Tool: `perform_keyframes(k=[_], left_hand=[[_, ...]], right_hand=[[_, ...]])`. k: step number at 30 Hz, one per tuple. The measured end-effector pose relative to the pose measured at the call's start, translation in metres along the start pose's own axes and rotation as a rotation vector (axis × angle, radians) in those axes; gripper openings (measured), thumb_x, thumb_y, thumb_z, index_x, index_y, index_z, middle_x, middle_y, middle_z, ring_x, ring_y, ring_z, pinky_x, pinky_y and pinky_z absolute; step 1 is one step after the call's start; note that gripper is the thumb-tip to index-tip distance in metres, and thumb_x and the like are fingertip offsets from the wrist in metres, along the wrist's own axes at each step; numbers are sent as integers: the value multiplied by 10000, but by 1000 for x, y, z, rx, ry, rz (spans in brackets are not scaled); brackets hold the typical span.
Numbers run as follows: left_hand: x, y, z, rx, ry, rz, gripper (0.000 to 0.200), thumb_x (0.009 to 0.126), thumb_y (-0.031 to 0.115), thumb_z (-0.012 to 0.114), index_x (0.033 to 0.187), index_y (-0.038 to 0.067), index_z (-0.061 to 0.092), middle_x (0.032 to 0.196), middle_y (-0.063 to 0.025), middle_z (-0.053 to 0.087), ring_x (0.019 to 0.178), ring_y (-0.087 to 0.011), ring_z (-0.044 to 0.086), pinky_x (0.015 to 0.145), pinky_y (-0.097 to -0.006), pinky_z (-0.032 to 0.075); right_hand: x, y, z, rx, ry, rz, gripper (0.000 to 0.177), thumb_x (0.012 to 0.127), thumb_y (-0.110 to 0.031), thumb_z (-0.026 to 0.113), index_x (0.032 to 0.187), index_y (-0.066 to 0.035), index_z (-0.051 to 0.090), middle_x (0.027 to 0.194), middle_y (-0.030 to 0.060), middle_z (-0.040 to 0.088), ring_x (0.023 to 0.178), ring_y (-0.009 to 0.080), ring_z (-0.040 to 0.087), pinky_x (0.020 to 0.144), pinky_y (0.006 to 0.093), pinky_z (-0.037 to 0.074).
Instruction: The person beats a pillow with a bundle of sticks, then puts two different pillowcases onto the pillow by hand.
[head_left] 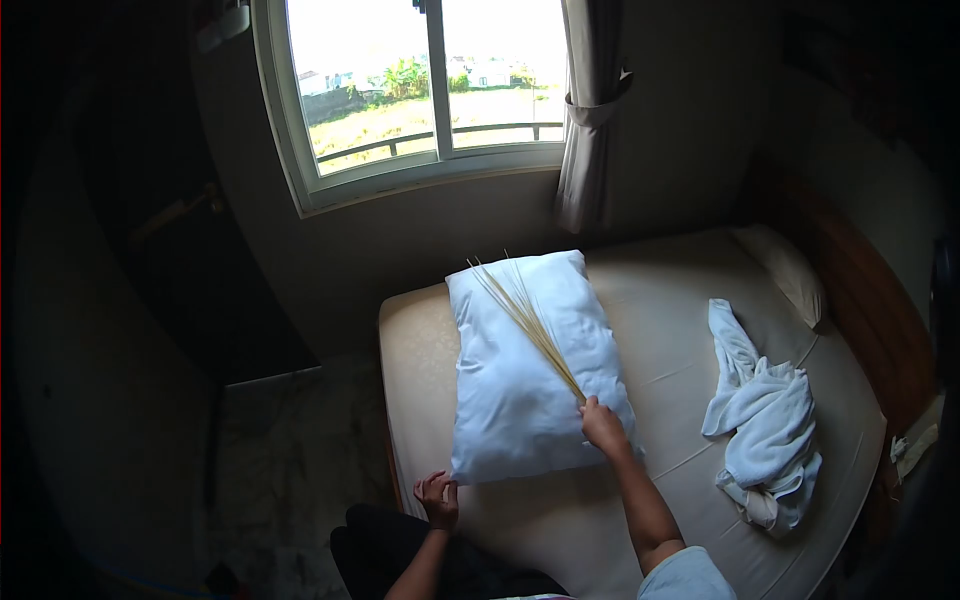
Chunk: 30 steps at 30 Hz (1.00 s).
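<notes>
My right hand (602, 424) is wrapped round the base of a stick broom (535, 335), a bundle of long thin yellowish sticks. The sticks fan out toward the far left across a white pillow (510, 390), and a few tips reach past its far edge. The pillow lies flat on the bed, lightly wrinkled. At its near left corner is my left hand (437, 500), fingers loosely curled and apart, the thumb right beside the corner.
The bed (680, 290) has a beige fitted sheet. On its right side lies a crumpled white towel (765, 430). Another pillow (785, 272) rests by the wooden headboard (850, 270). Beyond the bed are a window (440, 165) and a tied curtain (590, 110). A dark door (180, 220) stands left.
</notes>
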<state>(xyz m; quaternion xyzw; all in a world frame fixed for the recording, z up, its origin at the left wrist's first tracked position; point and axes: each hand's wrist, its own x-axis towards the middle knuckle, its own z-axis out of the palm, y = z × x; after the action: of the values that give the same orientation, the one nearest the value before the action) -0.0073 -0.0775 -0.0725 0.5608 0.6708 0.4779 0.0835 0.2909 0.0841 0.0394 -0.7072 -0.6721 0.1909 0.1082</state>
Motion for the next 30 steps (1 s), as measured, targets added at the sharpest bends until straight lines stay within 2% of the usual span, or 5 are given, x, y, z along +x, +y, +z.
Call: perform_keyframes(k=[9, 13, 17, 23, 30], left_hand=[[1, -8, 8, -81, 122, -14, 138, 717, 213, 475, 715, 76, 496, 808, -74, 557, 880, -242, 495, 936, -407, 242], [3, -5, 6, -109, 82, -4, 175, 727, 234, 459, 709, 62, 487, 758, -95, 522, 818, -261, 477, 843, -384, 298], [-1, -4, -2, -98, 48, -79, 222, 736, 264, 449, 692, 47, 471, 711, -106, 483, 773, -274, 459, 748, -370, 320], [2, -5, 6, -149, 79, -72, 274, 760, 280, 405, 671, 22, 431, 670, -130, 444, 705, -287, 451, 659, -383, 323], [0, -18, 9, -321, -20, -77, 300, 783, 276, 390, 662, 2, 387, 648, -151, 396, 587, -290, 431, 533, -374, 322]], right_hand=[[-81, -61, -136, 1323, 1177, -597, 335, 936, -390, 372, 806, -86, 317, 587, -28, 240, 427, 39, 189, 353, 196, 172], [-95, 12, 36, -29, -116, -157, 287, 914, -240, 423, 881, 43, 458, 613, 211, 540, 589, 348, 577, 522, 405, 428], [-119, -14, -55, 458, 80, -163, 208, 909, -208, 433, 903, -2, 465, 720, 228, 588, 659, 405, 586, 537, 426, 430], [-137, -67, -113, 1497, 837, -539, 322, 928, -384, 396, 802, -95, 330, 565, -22, 267, 432, 48, 219, 378, 195, 192], [-157, 4, 36, 562, -285, -231, 275, 912, -278, 451, 867, -7, 444, 591, 61, 471, 496, 148, 482, 482, 282, 406]])
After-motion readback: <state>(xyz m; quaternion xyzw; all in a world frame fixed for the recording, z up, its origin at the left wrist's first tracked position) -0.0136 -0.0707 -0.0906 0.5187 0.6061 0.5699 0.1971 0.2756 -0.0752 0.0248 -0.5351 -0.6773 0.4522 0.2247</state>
